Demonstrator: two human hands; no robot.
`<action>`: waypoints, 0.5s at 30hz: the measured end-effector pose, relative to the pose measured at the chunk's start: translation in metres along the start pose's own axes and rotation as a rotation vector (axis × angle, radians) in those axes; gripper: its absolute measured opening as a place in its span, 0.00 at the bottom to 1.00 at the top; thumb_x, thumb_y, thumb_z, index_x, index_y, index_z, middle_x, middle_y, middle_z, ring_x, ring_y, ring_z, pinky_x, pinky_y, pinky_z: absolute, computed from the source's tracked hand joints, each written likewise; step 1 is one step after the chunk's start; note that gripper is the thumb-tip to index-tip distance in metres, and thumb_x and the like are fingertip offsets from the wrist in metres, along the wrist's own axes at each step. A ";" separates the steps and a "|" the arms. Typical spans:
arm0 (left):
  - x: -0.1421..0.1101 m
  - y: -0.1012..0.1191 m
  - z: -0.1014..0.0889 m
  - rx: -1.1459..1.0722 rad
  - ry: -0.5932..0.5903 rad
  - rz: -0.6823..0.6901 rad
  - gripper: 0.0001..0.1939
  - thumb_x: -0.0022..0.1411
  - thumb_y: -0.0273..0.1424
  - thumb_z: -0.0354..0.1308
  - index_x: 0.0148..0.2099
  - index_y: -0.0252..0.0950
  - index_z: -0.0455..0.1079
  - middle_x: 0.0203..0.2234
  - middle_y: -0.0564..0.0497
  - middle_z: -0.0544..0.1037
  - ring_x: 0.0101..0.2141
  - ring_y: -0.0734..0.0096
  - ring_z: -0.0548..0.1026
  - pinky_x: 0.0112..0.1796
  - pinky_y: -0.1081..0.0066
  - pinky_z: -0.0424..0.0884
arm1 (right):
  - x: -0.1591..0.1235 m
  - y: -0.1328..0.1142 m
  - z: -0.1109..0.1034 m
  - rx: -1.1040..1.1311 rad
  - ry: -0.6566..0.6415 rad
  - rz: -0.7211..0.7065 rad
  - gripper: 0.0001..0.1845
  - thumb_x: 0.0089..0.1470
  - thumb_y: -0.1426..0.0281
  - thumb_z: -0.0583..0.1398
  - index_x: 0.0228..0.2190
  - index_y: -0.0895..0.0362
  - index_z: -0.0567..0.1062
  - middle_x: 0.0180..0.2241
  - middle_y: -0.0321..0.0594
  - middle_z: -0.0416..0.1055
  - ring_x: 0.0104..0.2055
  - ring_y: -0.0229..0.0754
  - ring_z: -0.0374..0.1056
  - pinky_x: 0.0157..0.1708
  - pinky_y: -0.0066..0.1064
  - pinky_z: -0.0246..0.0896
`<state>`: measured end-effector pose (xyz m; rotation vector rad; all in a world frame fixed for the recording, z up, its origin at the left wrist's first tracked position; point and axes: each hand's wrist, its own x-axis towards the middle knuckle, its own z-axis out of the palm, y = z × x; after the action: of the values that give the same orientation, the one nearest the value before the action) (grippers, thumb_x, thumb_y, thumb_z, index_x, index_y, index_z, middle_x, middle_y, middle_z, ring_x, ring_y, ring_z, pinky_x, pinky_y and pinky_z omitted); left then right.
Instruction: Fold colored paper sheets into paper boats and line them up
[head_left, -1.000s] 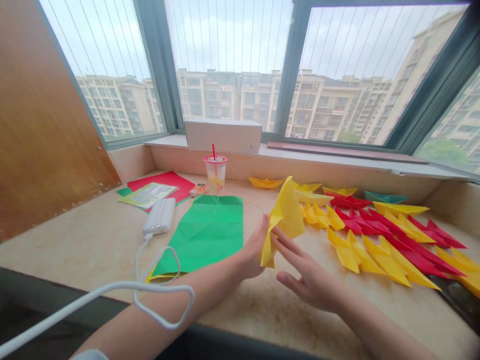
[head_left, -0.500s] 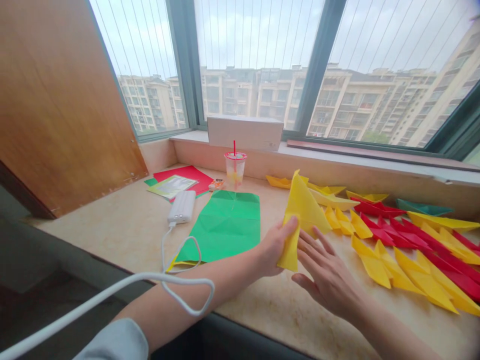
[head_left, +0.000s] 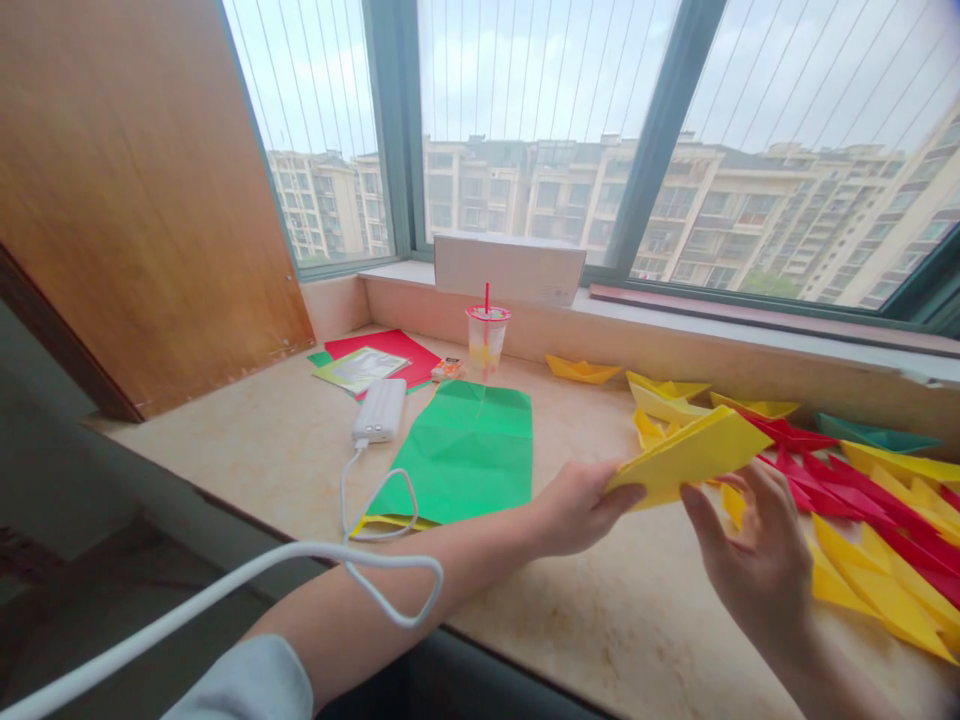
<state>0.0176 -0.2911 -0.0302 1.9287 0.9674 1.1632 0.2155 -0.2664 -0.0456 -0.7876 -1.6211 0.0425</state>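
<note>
- The left hand (head_left: 579,510) pinches the near end of a folded yellow origami paper (head_left: 686,455), which sits above the stone sill (head_left: 622,620); the right hand (head_left: 750,565) is half open, its fingers curled just under the paper.
- The paper looks light, thin and soft: hold it at the thick folded end, not the bendable tip.
- Since the earlier frame, it has swung from upright to nearly level, point rightward.
- Beyond lie a creased green paper sheet (head_left: 457,455) and red origami folds (head_left: 847,490).
</note>
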 end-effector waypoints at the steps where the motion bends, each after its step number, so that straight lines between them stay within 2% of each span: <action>1: -0.001 0.001 0.000 0.029 -0.028 0.016 0.19 0.69 0.40 0.47 0.49 0.34 0.73 0.33 0.49 0.76 0.33 0.67 0.70 0.36 0.70 0.67 | -0.001 0.002 0.000 -0.013 -0.014 0.011 0.23 0.53 0.65 0.66 0.50 0.55 0.72 0.45 0.48 0.72 0.46 0.53 0.70 0.49 0.52 0.66; 5: -0.004 0.004 0.001 0.056 -0.045 0.017 0.21 0.69 0.40 0.47 0.56 0.36 0.70 0.39 0.47 0.78 0.37 0.63 0.74 0.39 0.68 0.69 | -0.008 0.009 0.002 -0.008 -0.046 0.037 0.23 0.55 0.60 0.64 0.49 0.56 0.72 0.43 0.48 0.74 0.43 0.52 0.72 0.45 0.48 0.69; 9: -0.004 0.005 0.002 -0.028 -0.014 0.046 0.27 0.68 0.38 0.50 0.67 0.38 0.56 0.51 0.43 0.75 0.46 0.58 0.74 0.47 0.64 0.70 | -0.013 0.008 0.007 0.048 0.028 0.074 0.30 0.52 0.60 0.66 0.55 0.54 0.67 0.45 0.49 0.73 0.44 0.51 0.72 0.44 0.46 0.70; 12: -0.004 0.005 0.004 -0.064 -0.017 0.048 0.31 0.68 0.37 0.51 0.70 0.39 0.50 0.55 0.42 0.73 0.48 0.57 0.74 0.49 0.61 0.70 | -0.011 0.004 0.010 0.100 0.071 0.103 0.36 0.53 0.63 0.66 0.59 0.49 0.60 0.46 0.46 0.72 0.44 0.48 0.72 0.43 0.44 0.71; 15: -0.004 0.004 0.005 -0.079 0.014 0.070 0.31 0.68 0.35 0.51 0.71 0.41 0.50 0.58 0.43 0.71 0.53 0.56 0.72 0.54 0.59 0.67 | -0.006 -0.002 0.010 0.109 0.071 0.098 0.35 0.55 0.65 0.65 0.61 0.49 0.59 0.46 0.46 0.73 0.43 0.47 0.73 0.43 0.44 0.72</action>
<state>0.0225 -0.2972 -0.0301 1.9078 0.8544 1.2379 0.2060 -0.2669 -0.0524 -0.7753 -1.4999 0.1703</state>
